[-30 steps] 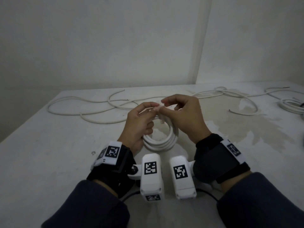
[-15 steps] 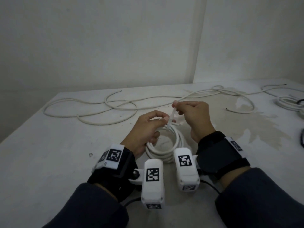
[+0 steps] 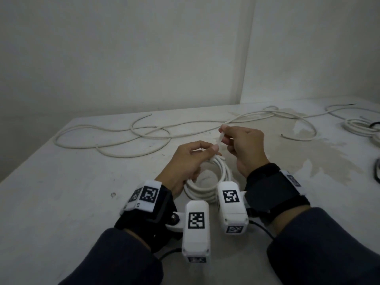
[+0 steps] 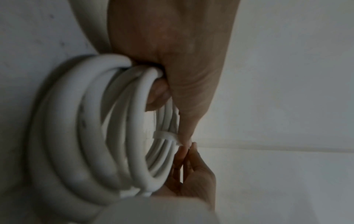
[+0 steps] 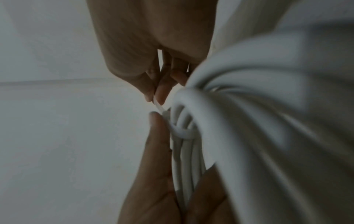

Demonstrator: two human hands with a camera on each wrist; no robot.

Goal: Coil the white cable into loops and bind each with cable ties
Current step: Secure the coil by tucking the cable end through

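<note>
While loose cable (image 3: 115,145) lies in wide curves on the table (image 3: 61,202) at far left, the work sits at centre. Left hand (image 3: 186,163) grips the coil (image 3: 207,190): in the left wrist view the fingers curl through the turns (image 4: 91,136), and thumb and forefinger meet at the top of the bundle, beside the tie (image 4: 165,135). Coil stands tilted on the table between the two wrists, several turns stacked close. Tie is wrapped round one side of the coil; the right wrist view shows its band (image 5: 184,134) crossing the strands, drawn against them. Whether it is fully tight cannot be told.

Tie tail (image 3: 220,138) runs up and to the right from the left fingertips. Right hand (image 3: 245,149) pinches this tail between thumb and forefinger, the other fingers curled loosely beneath. The same pinch shows in the right wrist view (image 5: 153,84), with the strip emerging below the fingertips. The two hands are close, joined only by the tail.

Both wrists carry black straps with white camera units (image 3: 196,229) bearing printed square markers. Sleeves are dark.

Right of the hands, more cable (image 3: 298,124) loops over a stained patch (image 3: 320,153) of the table. At the far right edge lies a second coil (image 3: 359,128), with a dark cord (image 3: 377,169) nearby.
</note>
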